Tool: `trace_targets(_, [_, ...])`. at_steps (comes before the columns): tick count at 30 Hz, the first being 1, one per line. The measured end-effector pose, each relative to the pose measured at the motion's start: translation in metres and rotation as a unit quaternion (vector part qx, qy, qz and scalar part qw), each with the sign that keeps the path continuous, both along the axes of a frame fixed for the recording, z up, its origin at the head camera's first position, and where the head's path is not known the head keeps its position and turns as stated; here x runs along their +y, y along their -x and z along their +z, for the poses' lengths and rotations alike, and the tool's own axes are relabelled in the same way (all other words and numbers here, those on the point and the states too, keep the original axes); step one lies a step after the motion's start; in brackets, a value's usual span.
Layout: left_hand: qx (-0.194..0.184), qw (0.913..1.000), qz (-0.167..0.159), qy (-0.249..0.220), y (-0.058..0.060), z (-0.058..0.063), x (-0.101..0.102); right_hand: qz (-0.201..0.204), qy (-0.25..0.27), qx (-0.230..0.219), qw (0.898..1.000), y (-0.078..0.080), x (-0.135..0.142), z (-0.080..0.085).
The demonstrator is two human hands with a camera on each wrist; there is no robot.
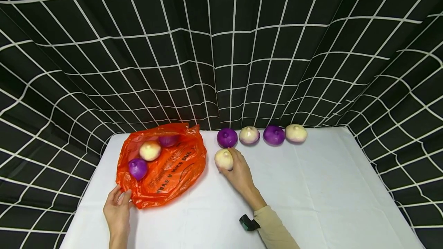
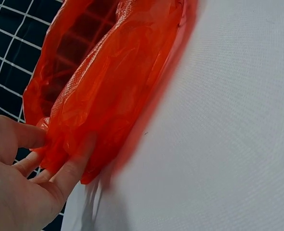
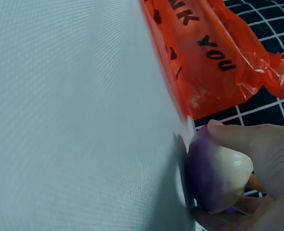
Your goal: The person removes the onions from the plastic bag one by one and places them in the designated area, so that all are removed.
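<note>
My right hand (image 1: 240,170) grips a white-and-purple turnip (image 1: 223,159) at the table's middle; its purple side shows in the right wrist view, close to the cloth. With thumb and fingers, my left hand (image 1: 117,206) pinches the near-left edge of an orange plastic bag (image 1: 180,176). In the left wrist view a finger shows through the thin film. The bag lies with its mouth spread wide. Inside are a purple turnip-like vegetable (image 1: 137,168), a pale one (image 1: 150,150) and another purple one (image 1: 168,140), partly covered by the film.
Along the table's back edge runs a row: a purple vegetable (image 1: 227,138), a white one with a purple side (image 1: 249,135), a purple one (image 1: 274,135) and a white one (image 1: 296,133). White cloth (image 1: 328,187) covers the table. Black gridded curtains (image 1: 225,49) surround it.
</note>
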State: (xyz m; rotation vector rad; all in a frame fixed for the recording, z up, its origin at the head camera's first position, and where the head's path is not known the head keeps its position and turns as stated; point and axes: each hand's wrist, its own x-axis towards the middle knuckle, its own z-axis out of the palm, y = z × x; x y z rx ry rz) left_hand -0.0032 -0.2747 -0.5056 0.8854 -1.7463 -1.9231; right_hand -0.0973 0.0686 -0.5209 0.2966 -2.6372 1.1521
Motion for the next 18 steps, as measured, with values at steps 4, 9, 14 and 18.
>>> trace_targets(4, [-0.012, 0.9999, -0.002, 0.004, 0.001, 0.0012, 0.0001, -0.001, 0.0, -0.001, 1.0, 0.001, 0.0008, -0.0014])
trace_targets(9, [-0.02, 0.9998, -0.005, 0.004, 0.0013, 0.0014, 0.0006, 0.003, 0.001, -0.011, 1.0, 0.0019, 0.0024, -0.0022])
trace_targets(14, [-0.017, 0.9998, -0.005, 0.001, 0.0006, 0.0, 0.0008, 0.001, -0.004, -0.018, 1.0, -0.0003, 0.0047, -0.0008])
trace_targets(18, [-0.016, 0.9999, -0.006, 0.002, 0.0004, -0.0005, 0.0004, -0.001, -0.003, -0.024, 1.0, -0.0022, 0.0066, 0.0009])
